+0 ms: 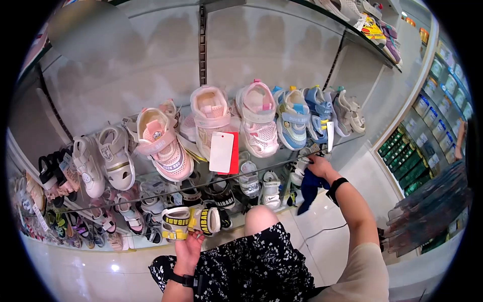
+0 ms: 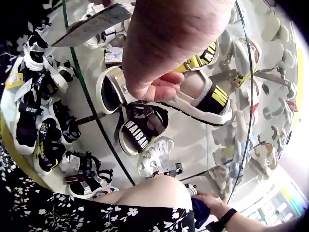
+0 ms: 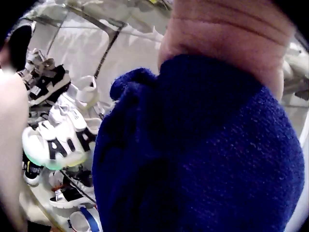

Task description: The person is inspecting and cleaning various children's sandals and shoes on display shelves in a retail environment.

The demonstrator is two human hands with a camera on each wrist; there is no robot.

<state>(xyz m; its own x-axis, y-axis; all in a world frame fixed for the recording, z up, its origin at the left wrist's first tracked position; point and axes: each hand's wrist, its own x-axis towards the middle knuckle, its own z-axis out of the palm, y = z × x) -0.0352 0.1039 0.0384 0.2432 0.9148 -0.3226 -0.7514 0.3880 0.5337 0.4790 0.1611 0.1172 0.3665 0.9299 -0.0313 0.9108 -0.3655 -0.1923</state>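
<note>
My left hand (image 1: 188, 250) grips a pair of small sandals (image 1: 175, 222) in white, yellow and black, lifted in front of the lower shelf. Lettering shows on the strap of one sandal (image 2: 215, 100) in the left wrist view, where the fingers curl at its side. Over at the right end of the lower shelf, my right hand (image 1: 322, 167) holds a dark blue cloth (image 1: 310, 189) that hangs down. This cloth (image 3: 203, 145) fills much of the right wrist view and hides the fingers. White sandals (image 1: 299, 166) stand right beside that hand.
A glass shelf (image 1: 221, 173) with pink shoes (image 1: 259, 126), blue shoes (image 1: 293, 123) and a white tag (image 1: 221, 151) runs above both hands. Sandals (image 1: 270, 190) crowd the lower shelf. Hanging clothes (image 1: 427, 206) and a product cabinet (image 1: 412, 146) stand at right.
</note>
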